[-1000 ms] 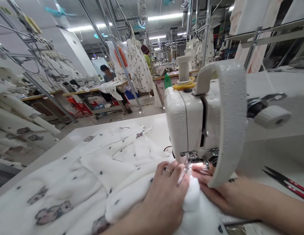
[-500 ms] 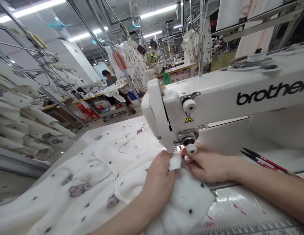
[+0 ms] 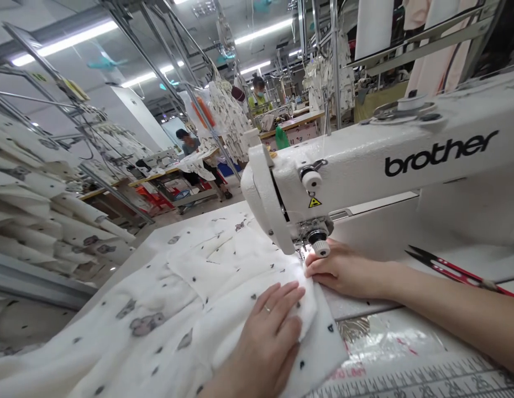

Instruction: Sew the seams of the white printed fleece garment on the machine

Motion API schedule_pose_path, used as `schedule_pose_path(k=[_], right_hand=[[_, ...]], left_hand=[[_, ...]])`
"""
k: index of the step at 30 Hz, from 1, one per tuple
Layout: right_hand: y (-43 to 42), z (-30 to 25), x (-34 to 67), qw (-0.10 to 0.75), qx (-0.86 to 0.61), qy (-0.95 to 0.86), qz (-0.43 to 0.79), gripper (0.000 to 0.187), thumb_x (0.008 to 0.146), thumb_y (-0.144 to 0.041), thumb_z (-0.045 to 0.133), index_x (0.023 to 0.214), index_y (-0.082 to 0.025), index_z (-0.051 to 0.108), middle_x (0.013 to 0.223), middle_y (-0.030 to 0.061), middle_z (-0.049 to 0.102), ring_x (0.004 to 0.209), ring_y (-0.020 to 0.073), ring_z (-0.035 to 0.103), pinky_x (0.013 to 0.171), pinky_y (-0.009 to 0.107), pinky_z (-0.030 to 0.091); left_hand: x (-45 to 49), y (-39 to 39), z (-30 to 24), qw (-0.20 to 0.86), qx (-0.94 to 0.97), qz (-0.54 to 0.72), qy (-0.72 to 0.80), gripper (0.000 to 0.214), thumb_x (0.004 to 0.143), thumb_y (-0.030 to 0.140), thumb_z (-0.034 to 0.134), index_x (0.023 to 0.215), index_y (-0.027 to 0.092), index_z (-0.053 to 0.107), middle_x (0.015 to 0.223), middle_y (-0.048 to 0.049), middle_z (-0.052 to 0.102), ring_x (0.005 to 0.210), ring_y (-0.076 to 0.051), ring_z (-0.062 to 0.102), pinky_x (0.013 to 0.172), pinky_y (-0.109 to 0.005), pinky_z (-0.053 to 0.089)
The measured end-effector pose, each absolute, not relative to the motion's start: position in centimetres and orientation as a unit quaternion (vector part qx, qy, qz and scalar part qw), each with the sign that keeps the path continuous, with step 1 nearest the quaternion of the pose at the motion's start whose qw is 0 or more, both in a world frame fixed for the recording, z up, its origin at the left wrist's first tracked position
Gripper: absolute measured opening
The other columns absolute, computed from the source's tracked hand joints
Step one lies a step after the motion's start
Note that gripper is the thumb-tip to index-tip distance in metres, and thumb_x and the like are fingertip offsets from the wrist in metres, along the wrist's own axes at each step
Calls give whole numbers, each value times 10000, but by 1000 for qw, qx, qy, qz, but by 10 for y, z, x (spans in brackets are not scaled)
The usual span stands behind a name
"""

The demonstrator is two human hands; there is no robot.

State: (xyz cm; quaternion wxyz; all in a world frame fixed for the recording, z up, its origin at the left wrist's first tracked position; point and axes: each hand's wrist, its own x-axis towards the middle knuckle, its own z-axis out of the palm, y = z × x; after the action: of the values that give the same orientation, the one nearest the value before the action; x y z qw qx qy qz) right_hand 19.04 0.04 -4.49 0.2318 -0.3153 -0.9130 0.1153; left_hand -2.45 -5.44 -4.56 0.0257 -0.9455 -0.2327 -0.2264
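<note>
A white fleece fabric (image 3: 186,309) with small dark prints lies spread across the table in front of a white Brother sewing machine (image 3: 365,160). My left hand (image 3: 267,331) lies flat on the fabric, fingers stretched out, a ring on one finger. My right hand (image 3: 342,271) rests right below the machine's needle area (image 3: 310,243), fingers together and pressing the fabric's edge down beside the presser foot.
Red-handled thread snips (image 3: 447,268) lie on the table to the right. A ruler strip (image 3: 426,381) runs along the near table edge. Stacks of folded printed fabric (image 3: 41,221) fill the left. Other workers (image 3: 190,146) sit at far tables among hanging garments.
My left hand has let go of the bunched fabric and moved back, now lying flat. The fabric edge is laid flat under the needle. The view has swung left and down.
</note>
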Motion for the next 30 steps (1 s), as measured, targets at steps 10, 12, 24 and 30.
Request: schedule_pose_path(k=[10, 12, 24, 30], right_hand=[[6, -49, 196, 253, -269, -925, 92, 225, 870, -179, 431, 860, -199, 656, 904, 8, 649, 776, 149, 521, 733, 285, 341], [7, -53, 196, 265, -267, -922, 88, 231, 869, -186, 429, 867, -191, 659, 931, 34, 646, 791, 153, 534, 735, 286, 353], [11, -49, 200, 263, -265, -918, 135, 180, 831, -169, 480, 800, -210, 653, 808, -8, 638, 781, 119, 528, 757, 232, 376], [7, -46, 201, 221, -264, -929, 136, 196, 861, -165, 438, 848, -198, 631, 883, -4, 627, 806, 130, 502, 754, 249, 359]], left_hand=[[-9, -47, -73, 72, -931, -262, -244, 84, 745, 93, 371, 689, 148, 400, 1301, -223, 334, 1190, -319, 354, 881, -532, 354], [-9, -47, -71, 65, -917, -284, -274, 119, 711, 123, 412, 822, 125, 454, 1244, -241, 390, 1159, -320, 379, 852, -523, 381], [-20, -23, -45, -48, -934, -260, -239, 357, 710, 29, 324, 1016, 151, 463, 1047, -86, 582, 1041, -205, 491, 908, -461, 329], [6, -42, -46, -14, -902, -269, -336, 315, 691, 77, 355, 957, 146, 508, 935, -88, 613, 869, -202, 555, 732, -380, 464]])
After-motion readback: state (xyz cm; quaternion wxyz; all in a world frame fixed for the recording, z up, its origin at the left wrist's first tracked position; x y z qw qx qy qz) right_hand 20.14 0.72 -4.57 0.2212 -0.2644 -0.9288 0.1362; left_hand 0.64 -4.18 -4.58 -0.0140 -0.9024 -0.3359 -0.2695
